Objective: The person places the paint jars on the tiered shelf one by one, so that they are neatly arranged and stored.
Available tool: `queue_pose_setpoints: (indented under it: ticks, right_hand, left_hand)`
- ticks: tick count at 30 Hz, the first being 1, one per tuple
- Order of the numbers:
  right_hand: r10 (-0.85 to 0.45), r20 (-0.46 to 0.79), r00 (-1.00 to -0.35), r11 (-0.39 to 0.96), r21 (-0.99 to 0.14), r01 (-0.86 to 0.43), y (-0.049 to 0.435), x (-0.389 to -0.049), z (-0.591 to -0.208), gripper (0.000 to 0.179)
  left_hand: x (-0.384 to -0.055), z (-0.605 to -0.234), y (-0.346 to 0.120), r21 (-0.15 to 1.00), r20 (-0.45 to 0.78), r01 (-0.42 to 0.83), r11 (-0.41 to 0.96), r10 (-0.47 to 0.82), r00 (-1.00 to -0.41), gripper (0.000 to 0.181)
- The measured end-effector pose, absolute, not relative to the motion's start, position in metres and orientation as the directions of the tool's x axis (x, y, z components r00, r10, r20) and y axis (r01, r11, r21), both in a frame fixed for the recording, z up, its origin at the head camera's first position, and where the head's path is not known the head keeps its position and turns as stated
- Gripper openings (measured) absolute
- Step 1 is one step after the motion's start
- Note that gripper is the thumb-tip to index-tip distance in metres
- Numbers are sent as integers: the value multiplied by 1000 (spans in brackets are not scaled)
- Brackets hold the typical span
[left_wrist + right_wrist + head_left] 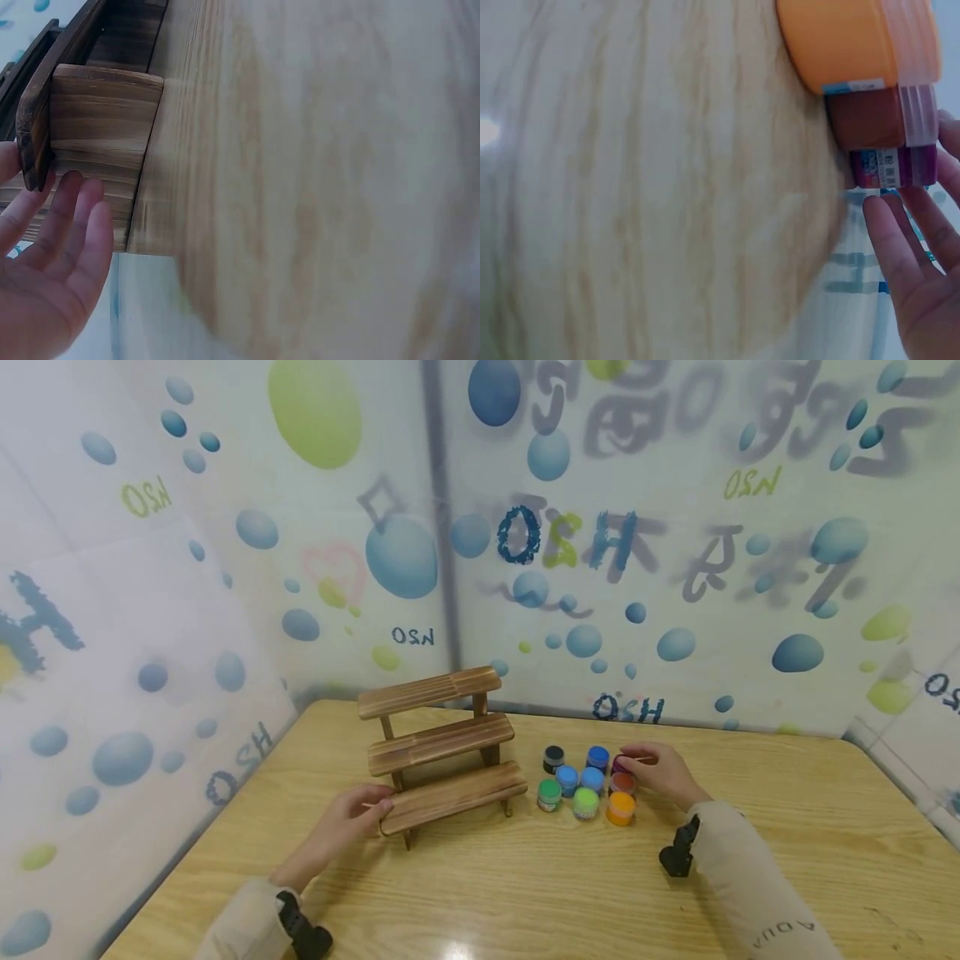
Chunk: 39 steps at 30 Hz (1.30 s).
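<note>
A three-step brown wooden stand [453, 802] is on the table, its steps rising toward the back. My left hand [348, 818] pinches the left end of its lowest step; in the left wrist view the thumb and fingers [56, 232] are on either side of the board. To the right of the stand is a cluster of small paint jars. At its right edge my right hand [663, 768] holds a purple paint jar [870, 168] between thumb and fingers. Beside that jar are a red-brown jar [866, 120] and an orange jar [840, 45].
Also in the cluster are a black jar [553, 758], a dark blue jar [597, 757], light blue jars, a green jar [549, 793] and a light green jar [585, 802]. The wooden table [487, 893] meets a patterned curtain [675, 568] at the back and the left.
</note>
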State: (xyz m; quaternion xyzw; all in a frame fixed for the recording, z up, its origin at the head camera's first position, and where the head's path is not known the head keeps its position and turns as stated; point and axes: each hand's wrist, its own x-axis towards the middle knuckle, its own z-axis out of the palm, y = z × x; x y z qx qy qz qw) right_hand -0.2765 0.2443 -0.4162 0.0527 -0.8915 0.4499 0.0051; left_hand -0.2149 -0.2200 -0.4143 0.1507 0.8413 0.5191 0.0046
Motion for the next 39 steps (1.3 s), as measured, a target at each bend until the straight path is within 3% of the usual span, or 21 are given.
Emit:
queue_pose_setpoints:
  ticks: [6, 17, 30, 39]
  right_hand:
    - [-104, 47, -993, 576, -811, -99, 245, -279, -420, 42]
    - [-155, 29, -987, 528, -842, -108, 244, -282, -418, 39]
    - [-109, -81, -991, 511, -859, 14, 244, -283, -417, 45]
    - [-139, -44, -989, 538, -842, -38, 247, -286, -420, 48]
  left_hand:
    - [-214, -413, -219, 905, 109, 197, 376, 242, -964, 35]
    - [-219, -407, -221, 891, 111, 226, 393, 295, -949, 30]
    - [-226, -401, -223, 907, 35, 177, 383, 349, -936, 31]
    - [-225, -402, -224, 911, 26, 165, 377, 348, -937, 30]
